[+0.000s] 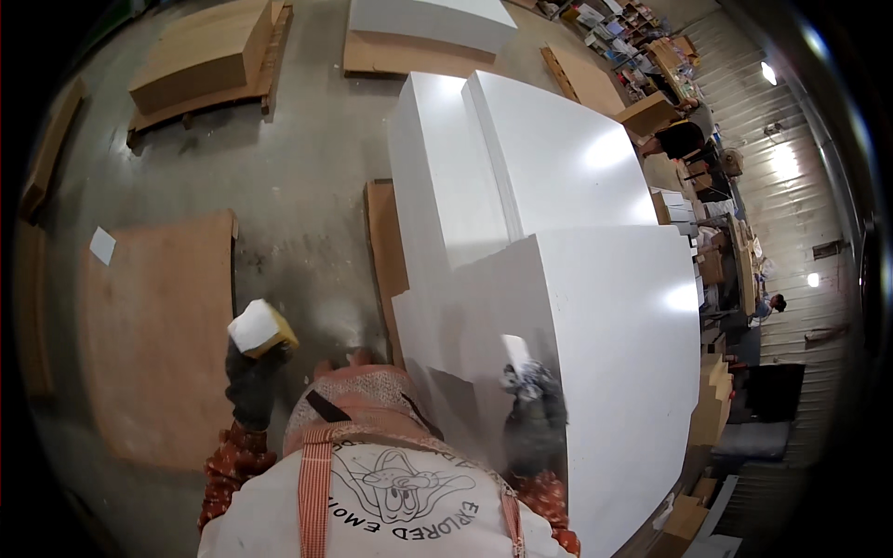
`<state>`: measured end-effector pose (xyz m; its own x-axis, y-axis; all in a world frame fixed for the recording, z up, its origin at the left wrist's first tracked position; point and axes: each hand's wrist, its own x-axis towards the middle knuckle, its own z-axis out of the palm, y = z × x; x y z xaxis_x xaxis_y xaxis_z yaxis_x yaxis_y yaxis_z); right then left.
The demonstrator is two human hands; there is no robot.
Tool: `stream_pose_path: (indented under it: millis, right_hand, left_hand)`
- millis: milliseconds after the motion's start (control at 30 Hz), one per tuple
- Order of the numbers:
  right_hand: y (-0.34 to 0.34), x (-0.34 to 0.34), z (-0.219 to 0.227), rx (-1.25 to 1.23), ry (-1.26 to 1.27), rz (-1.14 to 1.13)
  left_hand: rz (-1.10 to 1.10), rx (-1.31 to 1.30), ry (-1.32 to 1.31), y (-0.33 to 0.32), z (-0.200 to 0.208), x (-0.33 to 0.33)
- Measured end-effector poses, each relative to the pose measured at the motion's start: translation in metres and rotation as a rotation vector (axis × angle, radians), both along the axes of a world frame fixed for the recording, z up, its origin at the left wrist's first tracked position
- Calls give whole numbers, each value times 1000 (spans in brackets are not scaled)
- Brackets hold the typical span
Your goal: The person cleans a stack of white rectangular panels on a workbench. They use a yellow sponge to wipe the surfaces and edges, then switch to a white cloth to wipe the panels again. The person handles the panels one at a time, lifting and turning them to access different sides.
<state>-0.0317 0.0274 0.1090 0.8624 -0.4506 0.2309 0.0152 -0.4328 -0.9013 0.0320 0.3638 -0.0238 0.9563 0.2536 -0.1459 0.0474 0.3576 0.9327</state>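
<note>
A: So what's the left hand (251,379) got?
B: Dark glove, grasping a chunky white-and-yellow block (263,327). It's held up on the near left, between the person's body and a flat brown board (158,344) that has a white sheet (102,245) on its far left corner.
A: And the right hand (536,414)?
B: Kinda blurry tbh, but it's gripping a small white piece (514,350) that pokes out past the fingers. It's right by the near end of that huge white stack (623,344). Can't tell if the glove is actually touching the side.
A: That stack's massive lol.
B: Yep, stepped blocks filling the middle and right. Far left there's a brown stack (191,60) on a pallet (270,79).
</note>
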Motion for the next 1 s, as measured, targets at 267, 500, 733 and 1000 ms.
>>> stream_pose_path:
  millis: [267,500,733,1000]
  right_hand:
    - [3,61,5,78,279,190]
    - [0,60,12,178,453,153]
    - [-11,60,6,-120,461,297]
    - [-15,63,19,-368,530,496]
  left_hand:
    - [-98,-55,54,-53,30,16]
    - [-274,-7,35,-90,39,72]
    - [-378,-262,-568,-219,101,181]
    - [-500,-132,-489,-322,130,188]
